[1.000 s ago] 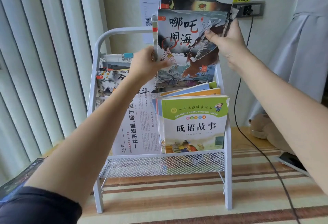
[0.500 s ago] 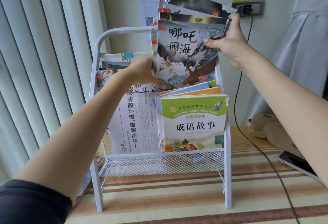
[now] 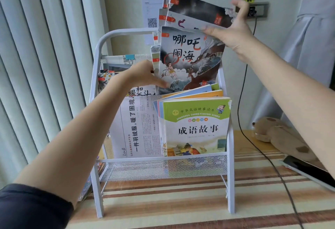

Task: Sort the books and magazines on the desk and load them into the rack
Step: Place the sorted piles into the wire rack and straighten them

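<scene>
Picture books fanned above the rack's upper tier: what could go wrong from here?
1. The picture books are splayed; only the right hand pinches their top corner, so the rear ones may slip out.
2. Lowered crooked, they might catch on the green book or the rack rail.

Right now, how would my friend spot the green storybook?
Find the white metal mesh rack on the striped tabletop. In its lowest front pocket, right of the folded newspaper, stands the green-topped storybook. It alone has a lime-green banner.
</scene>
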`<state>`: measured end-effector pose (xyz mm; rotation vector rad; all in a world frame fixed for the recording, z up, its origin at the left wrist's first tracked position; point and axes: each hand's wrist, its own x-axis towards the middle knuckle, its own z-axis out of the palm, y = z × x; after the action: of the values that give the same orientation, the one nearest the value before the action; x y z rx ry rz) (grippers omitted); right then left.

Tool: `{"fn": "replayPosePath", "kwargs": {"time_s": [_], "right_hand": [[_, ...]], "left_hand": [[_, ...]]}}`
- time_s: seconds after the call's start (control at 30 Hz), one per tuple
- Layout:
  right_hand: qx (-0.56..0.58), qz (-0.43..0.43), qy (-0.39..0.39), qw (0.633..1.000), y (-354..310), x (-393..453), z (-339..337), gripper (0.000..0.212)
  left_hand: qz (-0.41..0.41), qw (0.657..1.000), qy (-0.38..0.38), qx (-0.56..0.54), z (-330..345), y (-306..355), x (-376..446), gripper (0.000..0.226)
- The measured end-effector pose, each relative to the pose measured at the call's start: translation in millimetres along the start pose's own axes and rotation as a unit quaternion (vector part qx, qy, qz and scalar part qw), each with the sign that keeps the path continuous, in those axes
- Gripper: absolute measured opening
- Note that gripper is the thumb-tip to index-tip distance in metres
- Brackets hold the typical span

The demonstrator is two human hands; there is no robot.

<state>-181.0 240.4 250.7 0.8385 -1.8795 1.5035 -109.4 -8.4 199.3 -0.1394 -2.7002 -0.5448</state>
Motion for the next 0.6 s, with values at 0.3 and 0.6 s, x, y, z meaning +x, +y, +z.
{"fn": "replayPosePath", "kwargs": {"time_s": [0.3,0.6], "right_hand": [[-0.102,-0.04,-0.08,0.991,4,1,-2,0.056],[-0.066,0.007,-0.131,0.989,-9,6,-4,0.033]], "left_hand": [[0.031,0.996,-0.087,-0.015,-22,-6,-9,0.038],[0.048,0.991,-0.098,-0.078,-25,-8,-9,0.024]]}}
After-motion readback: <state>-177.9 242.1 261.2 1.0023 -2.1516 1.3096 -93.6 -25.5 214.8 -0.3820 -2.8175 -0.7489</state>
